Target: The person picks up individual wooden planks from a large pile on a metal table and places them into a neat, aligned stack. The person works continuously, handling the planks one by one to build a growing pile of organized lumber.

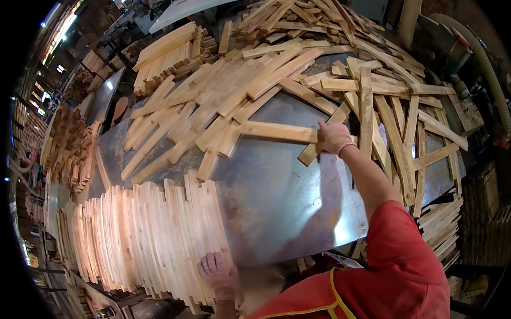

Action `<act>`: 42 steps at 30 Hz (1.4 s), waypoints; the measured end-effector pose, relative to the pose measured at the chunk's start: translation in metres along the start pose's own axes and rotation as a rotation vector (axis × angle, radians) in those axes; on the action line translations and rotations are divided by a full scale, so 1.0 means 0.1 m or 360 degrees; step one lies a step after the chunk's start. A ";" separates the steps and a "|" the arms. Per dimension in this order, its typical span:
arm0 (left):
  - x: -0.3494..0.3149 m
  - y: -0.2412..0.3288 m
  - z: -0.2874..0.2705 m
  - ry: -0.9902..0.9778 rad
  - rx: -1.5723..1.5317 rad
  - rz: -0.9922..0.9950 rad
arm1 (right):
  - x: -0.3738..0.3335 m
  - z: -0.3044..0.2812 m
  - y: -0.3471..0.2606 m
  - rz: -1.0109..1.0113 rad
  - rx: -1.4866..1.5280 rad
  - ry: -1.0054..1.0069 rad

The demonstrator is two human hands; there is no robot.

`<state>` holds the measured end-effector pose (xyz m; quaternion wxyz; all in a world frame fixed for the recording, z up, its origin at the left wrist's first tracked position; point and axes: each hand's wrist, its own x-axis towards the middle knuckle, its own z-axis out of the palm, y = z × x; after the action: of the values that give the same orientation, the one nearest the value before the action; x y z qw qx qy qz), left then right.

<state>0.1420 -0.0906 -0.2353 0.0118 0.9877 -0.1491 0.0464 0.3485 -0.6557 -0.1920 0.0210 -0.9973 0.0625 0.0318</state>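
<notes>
Right hand (pixel 334 137) fingers clamp a wooden slat (pixel 277 131) amid scattered slats (pixel 219 99) on the metal surface (pixel 279 198); left hand (pixel 219 273), fingers together, rests against stacked slats (pixel 145 236).

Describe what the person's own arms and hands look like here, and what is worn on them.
Both hands are bare, with no gloves. The right hand has a pale band at the wrist, and the forearm behind it is bare up to a short red sleeve. The left hand shows little forearm. At the lower edge is a red apron with yellow trim.
</notes>
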 end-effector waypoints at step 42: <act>0.39 0.64 -0.32 -0.0248 -0.0221 -0.0418 | -2.06 0.78 -2.15 0.0849 0.3627 -0.0611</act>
<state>0.1569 -0.1623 -0.1994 0.0745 0.9961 -0.0221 -0.0427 0.1671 -0.4137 -0.2480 0.8988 -0.3380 0.2565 0.1103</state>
